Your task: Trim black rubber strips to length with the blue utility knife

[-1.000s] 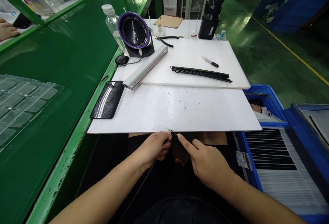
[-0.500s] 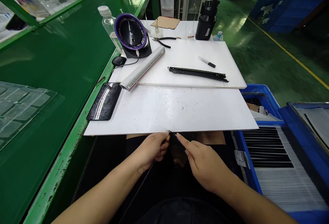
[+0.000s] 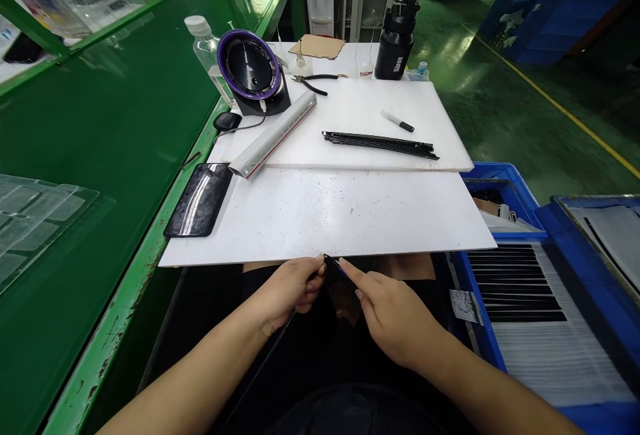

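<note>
A thin black strip [image 3: 277, 344] runs from my left hand [image 3: 295, 290] down toward my lap. The fingers of my left hand are wrapped round it, and its tip shows at the front edge of the white board [image 3: 320, 222]. My right hand [image 3: 387, 305] is closed on a small dark tool, mostly hidden, with the index finger stretched along it close to the strip's tip. More black strips [image 3: 380, 144] lie in a bundle on the raised white slab [image 3: 400, 102].
A phone [image 3: 199, 200], a long grey bar [image 3: 275, 135], a purple-rimmed fan [image 3: 249, 65], pliers [image 3: 315, 80], a capped knife [image 3: 397, 120] and a black bottle [image 3: 396, 38] rest on the table. Blue crates [image 3: 493, 348] stand at the right; one holds black strips.
The view has shifted slightly, so the table's objects appear a little further left. Both hands keep nearly the same pose and hold at the board's edge.
</note>
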Demonstrator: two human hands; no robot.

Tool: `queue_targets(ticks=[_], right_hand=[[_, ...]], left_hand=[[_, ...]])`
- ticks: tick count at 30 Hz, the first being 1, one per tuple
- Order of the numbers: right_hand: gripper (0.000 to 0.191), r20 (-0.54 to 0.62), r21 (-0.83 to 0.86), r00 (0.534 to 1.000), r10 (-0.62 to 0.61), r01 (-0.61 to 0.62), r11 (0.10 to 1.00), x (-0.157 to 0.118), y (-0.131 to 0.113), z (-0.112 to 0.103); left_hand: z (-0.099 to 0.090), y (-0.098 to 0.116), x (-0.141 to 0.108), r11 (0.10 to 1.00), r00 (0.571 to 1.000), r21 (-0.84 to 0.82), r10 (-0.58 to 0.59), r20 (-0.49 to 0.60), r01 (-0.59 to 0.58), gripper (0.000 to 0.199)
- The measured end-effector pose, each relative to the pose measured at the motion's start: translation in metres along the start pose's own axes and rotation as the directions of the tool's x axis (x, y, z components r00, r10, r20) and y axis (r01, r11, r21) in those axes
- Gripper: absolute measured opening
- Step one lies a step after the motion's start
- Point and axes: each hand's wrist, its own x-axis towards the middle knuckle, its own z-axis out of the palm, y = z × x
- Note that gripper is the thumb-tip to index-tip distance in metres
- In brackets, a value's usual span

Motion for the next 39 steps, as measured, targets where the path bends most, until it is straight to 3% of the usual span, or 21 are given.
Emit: queue_targets(ticks=[5,12,14,18,21,25,33,35,39], right_hand=[[0.06,0.019,-0.04,0.999,-0.029,0.03,0.999,0.001,0.001,-0.005],[0.07,0.06,-0.374,0.995,-0.08,0.097,0.922,0.003,0.006,-0.003],[0.068,0.048,-0.337,0.995,-0.084,0.096,0.937,0.004,0.008,-0.003],[0.059,0.014,-0.072,0.997,-0.077,0.077,0.994,0.006,0.011,-0.007],[0.058,0.014,0.035,0.997,-0.08,0.08,0.996,0.007,0.011,-0.013],[0.058,0.021,0.014,0.996,-0.086,0.086,0.996,0.006,0.008,-0.015],[0.067,0.042,-0.36,0.994,-0.099,0.108,0.927,0.003,0.007,-0.005],[0.064,0.036,-0.318,0.994,-0.1,0.107,0.942,0.004,0.009,-0.006],[0.056,0.029,-0.075,0.995,-0.1,0.102,0.992,0.008,0.012,-0.012]], left_hand=[[-0.001,0.0,0.0,1.0,1.0,0.017,-0.001,0.005,0.0,0.032],[-0.005,-0.003,0.002,0.999,1.0,0.045,0.011,0.022,-0.012,0.034],[-0.005,-0.003,0.002,0.999,1.0,0.046,0.01,0.022,-0.011,0.033],[-0.004,-0.002,0.001,0.999,1.0,0.047,0.015,0.017,-0.015,0.032],[-0.003,-0.002,0.001,0.999,1.0,0.049,0.008,0.012,-0.009,0.031],[-0.003,-0.002,0.002,0.999,1.0,0.045,0.004,0.007,-0.005,0.031],[-0.005,-0.002,0.002,0.998,1.0,0.059,0.016,0.018,-0.017,0.033],[-0.005,-0.003,0.003,0.998,1.0,0.064,0.015,0.016,-0.016,0.033],[-0.005,-0.003,0.003,0.998,1.0,0.058,0.014,0.017,-0.015,0.032]])
